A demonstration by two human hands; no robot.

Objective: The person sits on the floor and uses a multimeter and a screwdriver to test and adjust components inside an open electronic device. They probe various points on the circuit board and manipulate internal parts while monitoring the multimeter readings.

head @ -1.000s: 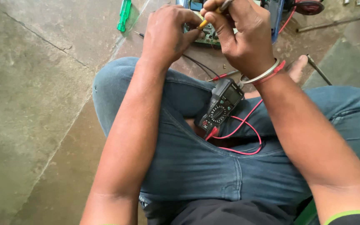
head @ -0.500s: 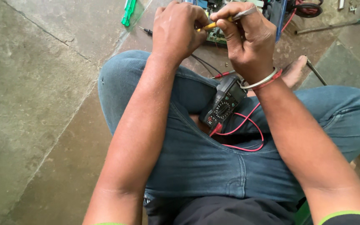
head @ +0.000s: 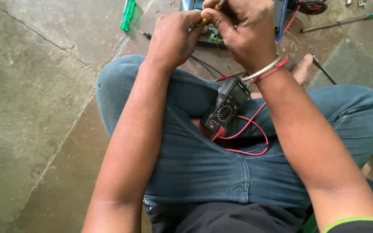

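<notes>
Right hand: fingers closed on a thin yellow-tipped tool, top cut off.
Left hand: curled, grip unclear.
Circuit board: green, mostly hidden under the hands.
Multimeter: black, below the circuit board.

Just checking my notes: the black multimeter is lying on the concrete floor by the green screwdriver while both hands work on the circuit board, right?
Not quite. The head view shows the black multimeter resting on the person's lap, not the floor. Both hands, left hand and right hand, are at the circuit board.

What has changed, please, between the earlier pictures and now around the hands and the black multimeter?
Little changed. Both hands, the left hand and the right hand, stay together over the green circuit board, the right still pinching a yellow-handled tool. The black multimeter with its red lead remains on the lap.
</notes>
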